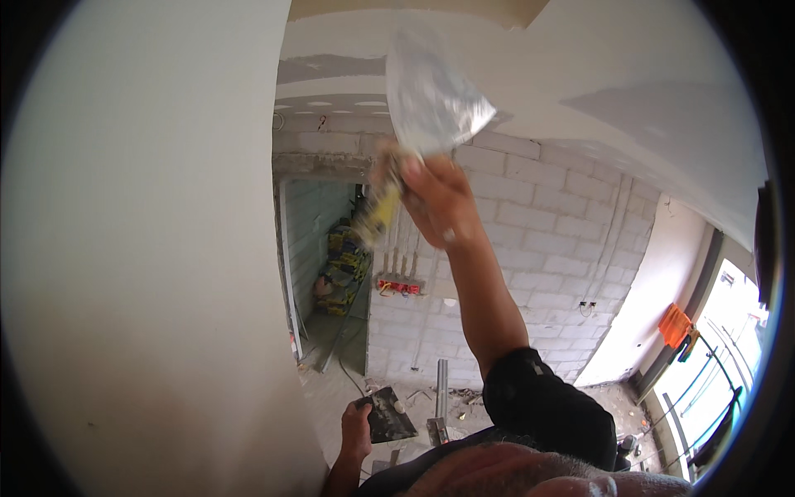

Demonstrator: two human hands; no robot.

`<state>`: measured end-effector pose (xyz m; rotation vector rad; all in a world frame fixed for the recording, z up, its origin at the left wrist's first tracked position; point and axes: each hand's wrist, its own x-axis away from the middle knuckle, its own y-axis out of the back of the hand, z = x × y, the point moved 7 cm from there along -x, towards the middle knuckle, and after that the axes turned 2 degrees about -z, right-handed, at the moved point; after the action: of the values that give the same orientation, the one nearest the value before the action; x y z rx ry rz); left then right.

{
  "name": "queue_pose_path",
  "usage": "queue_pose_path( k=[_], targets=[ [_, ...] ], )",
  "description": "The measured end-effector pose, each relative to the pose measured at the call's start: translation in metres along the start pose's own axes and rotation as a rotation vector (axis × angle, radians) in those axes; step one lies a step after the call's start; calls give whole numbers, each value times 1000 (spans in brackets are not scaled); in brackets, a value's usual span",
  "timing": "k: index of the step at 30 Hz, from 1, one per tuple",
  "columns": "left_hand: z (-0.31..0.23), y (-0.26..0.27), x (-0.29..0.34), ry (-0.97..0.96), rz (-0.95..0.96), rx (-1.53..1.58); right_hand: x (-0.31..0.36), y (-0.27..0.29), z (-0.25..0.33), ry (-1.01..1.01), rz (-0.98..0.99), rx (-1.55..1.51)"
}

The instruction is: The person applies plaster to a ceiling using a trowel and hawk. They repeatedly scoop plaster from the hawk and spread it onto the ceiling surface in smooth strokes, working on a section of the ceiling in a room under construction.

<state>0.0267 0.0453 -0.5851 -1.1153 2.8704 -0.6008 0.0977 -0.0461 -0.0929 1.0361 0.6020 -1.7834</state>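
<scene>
While the right hand [437,197] holds the wide scraper [431,103] high, seen above the top edge of the block wall [530,224], the step in hand seems to be overhead blade work; contact with the ceiling [596,58] I cannot tell. Its fingers are closed around the yellow handle [383,211]. The left hand [356,432] pinches a dark plate [391,417] before the wall's foot. Next move probably calls for a steady blade angle.

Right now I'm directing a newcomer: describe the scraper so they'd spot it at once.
Find the pale block wall and the raised forearm in front of it. At the top, the right hand grips the scraper. Its broad, shiny blade and yellow handle set it apart from the dark plate in the left hand.
</scene>
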Motion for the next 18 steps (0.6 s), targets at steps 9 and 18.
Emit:
queue_pose_path(
  k=[9,18],
  targets=[
    [26,-3,4,165,-40,386,277,104,-109,-674,-57,-587],
    [19,-17,25,107,10,587,435,57,-176,-894,-154,-750]
  ],
)
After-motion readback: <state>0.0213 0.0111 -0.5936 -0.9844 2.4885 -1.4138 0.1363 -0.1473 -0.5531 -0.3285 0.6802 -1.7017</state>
